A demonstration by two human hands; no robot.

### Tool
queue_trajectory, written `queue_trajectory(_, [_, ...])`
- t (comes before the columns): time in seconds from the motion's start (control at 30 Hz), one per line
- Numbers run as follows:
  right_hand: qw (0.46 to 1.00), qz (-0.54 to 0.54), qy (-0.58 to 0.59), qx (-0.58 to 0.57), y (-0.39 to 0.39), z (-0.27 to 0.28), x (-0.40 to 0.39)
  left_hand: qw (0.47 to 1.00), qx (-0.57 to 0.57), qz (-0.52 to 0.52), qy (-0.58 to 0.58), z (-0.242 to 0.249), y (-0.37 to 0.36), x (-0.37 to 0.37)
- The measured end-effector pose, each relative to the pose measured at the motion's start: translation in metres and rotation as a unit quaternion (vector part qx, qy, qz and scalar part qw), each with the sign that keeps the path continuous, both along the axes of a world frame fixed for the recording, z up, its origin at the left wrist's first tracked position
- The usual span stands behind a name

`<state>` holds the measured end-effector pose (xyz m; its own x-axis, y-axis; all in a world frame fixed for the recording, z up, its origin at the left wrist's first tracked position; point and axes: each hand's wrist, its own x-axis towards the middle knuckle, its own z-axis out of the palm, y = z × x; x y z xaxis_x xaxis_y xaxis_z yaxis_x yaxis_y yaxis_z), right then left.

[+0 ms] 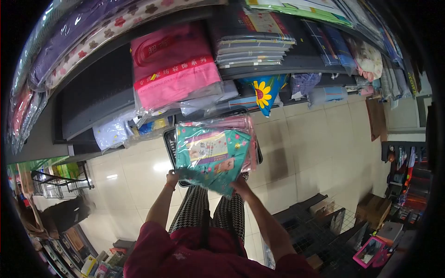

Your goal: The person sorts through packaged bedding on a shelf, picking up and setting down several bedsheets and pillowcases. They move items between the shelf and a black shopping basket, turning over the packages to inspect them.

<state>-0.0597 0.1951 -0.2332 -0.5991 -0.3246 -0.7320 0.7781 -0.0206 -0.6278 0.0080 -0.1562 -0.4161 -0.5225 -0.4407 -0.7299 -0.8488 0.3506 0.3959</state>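
A teal flowered fabric pack in clear plastic, with a pale printed label, lies slightly tilted in front of my legs. My left hand is closed on its near left corner. At its near right corner, my right hand grips the edge, its fingers partly hidden. Pink packs in plastic show from under the teal one, along its far and right sides. Below them a black basket stands on the floor, mostly covered by the packs.
Ahead runs a dark shelf with a pink pack, a stack of packs and a blue sunflower-print item. Dark wire racks stand at the right, near a cardboard box. A wire rack is at the left.
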Motion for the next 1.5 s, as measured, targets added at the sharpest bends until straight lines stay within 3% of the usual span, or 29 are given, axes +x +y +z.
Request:
queue_trajectory(0.07, [0.996,0.047,0.074,-0.009,-0.019,0.059,0.014,0.999,-0.032,-0.011,-0.019,0.018,0.005,0.013])
queue_trajectory(0.13, [0.996,0.012,0.055,-0.072,-0.04,0.098,0.038,0.985,0.168,0.049,0.009,-0.025,-0.015,0.052])
queue_trajectory(0.17, [0.994,0.03,0.021,-0.103,-0.046,0.105,0.053,0.971,0.237,0.027,0.008,0.041,-0.002,0.039])
queue_trajectory(0.2, [0.99,0.049,-0.014,-0.134,-0.051,0.112,0.066,0.969,0.218,0.097,-0.066,0.05,0.001,0.049])
queue_trajectory(0.23, [0.986,0.022,-0.034,-0.162,-0.06,0.126,0.073,0.927,0.325,0.113,-0.147,0.054,-0.007,0.059])
queue_trajectory(0.27, [0.98,-0.003,-0.053,-0.191,-0.071,0.143,0.079,0.926,0.306,0.054,-0.216,0.059,-0.012,0.073])
queue_trajectory(0.3, [0.973,-0.029,-0.07,-0.219,-0.079,0.151,0.083,0.912,0.385,0.04,-0.137,0.121,0.005,0.063])
queue_trajectory(0.33, [0.976,-0.022,-0.065,-0.204,-0.084,0.152,0.087,0.878,0.46,0.08,-0.103,0.097,-0.005,0.078])
queue_trajectory(0.37, [0.98,-0.016,-0.059,-0.19,-0.09,0.151,0.089,0.9,0.411,0.104,-0.1,0.081,-0.022,0.098])
queue_trajectory(0.4, [0.983,-0.01,-0.051,-0.175,-0.095,0.15,0.091,0.919,0.362,0.128,-0.096,0.098,-0.03,0.099])
queue_trajectory(0.43, [0.983,-0.021,0.011,-0.181,-0.097,0.145,0.095,0.907,0.387,0.14,-0.092,0.114,-0.039,0.096])
queue_trajectory(0.53, [0.975,-0.125,-0.059,-0.176,-0.094,0.181,0.084,0.91,0.384,0.148,-0.05,0.197,-0.049,0.069])
queue_trajectory(0.6, [0.979,-0.126,-0.056,-0.151,-0.081,0.163,0.091,0.929,0.351,0.111,-0.032,0.178,-0.076,0.071])
queue_trajectory(0.7, [0.993,-0.079,-0.029,-0.08,-0.055,0.135,0.104,0.974,0.224,0.026,0.026,0.217,-0.067,0.035])
queue_trajectory(0.77, [0.995,-0.07,-0.013,-0.071,-0.045,0.139,0.098,0.961,0.244,0.0,0.129,0.203,-0.059,0.026])
queue_trajectory(0.87, [0.989,-0.033,0.139,0.026,-0.028,0.119,0.07,0.948,0.196,-0.026,0.25,0.163,-0.04,0.002])
queue_trajectory(0.93, [0.981,-0.064,0.174,0.053,-0.013,0.09,0.043,0.963,0.11,-0.012,0.246,0.133,-0.027,-0.015])
queue_trajectory(1.0, [0.965,-0.142,0.18,0.125,0.0,0.047,0.022,0.959,-0.085,0.012,0.269,0.119,-0.007,-0.037])
queue_trajectory(1.07, [0.96,-0.082,0.088,0.252,0.022,-0.015,0.014,0.915,0.018,0.066,0.397,0.147,-0.004,-0.078])
queue_trajectory(1.1, [0.945,-0.064,0.105,0.303,0.036,-0.069,0.018,0.889,0.08,0.106,0.438,0.17,-0.008,-0.1])
queue_trajectory(1.13, [0.927,-0.047,0.121,0.352,0.046,-0.115,0.03,0.877,0.048,0.123,0.463,0.223,-0.006,-0.123])
queue_trajectory(1.2, [0.867,-0.023,0.195,0.457,0.039,-0.146,0.047,0.846,0.048,0.135,0.514,0.285,-0.019,-0.167])
queue_trajectory(1.23, [0.924,-0.025,0.165,0.344,0.041,-0.161,0.063,0.831,0.039,0.095,0.546,0.295,-0.03,-0.189])
queue_trajectory(1.27, [0.965,-0.026,0.127,0.227,0.048,-0.176,0.086,0.855,0.045,0.079,0.511,0.31,-0.037,-0.21])
queue_trajectory(1.33, [0.999,-0.033,0.039,-0.008,0.055,-0.191,0.108,0.916,0.057,0.054,0.392,0.318,-0.05,-0.253])
queue_trajectory(1.4, [0.968,0.032,-0.049,0.245,0.015,-0.07,0.12,0.927,0.062,0.063,0.365,0.281,-0.064,-0.295])
queue_trajectory(1.47, [0.989,-0.012,-0.073,0.128,0.035,-0.059,0.147,0.926,0.039,0.085,0.365,0.308,-0.054,-0.307])
queue_trajectory(1.5, [0.99,-0.032,-0.069,0.121,0.048,-0.047,0.154,0.922,0.025,0.112,0.369,0.315,-0.05,-0.31])
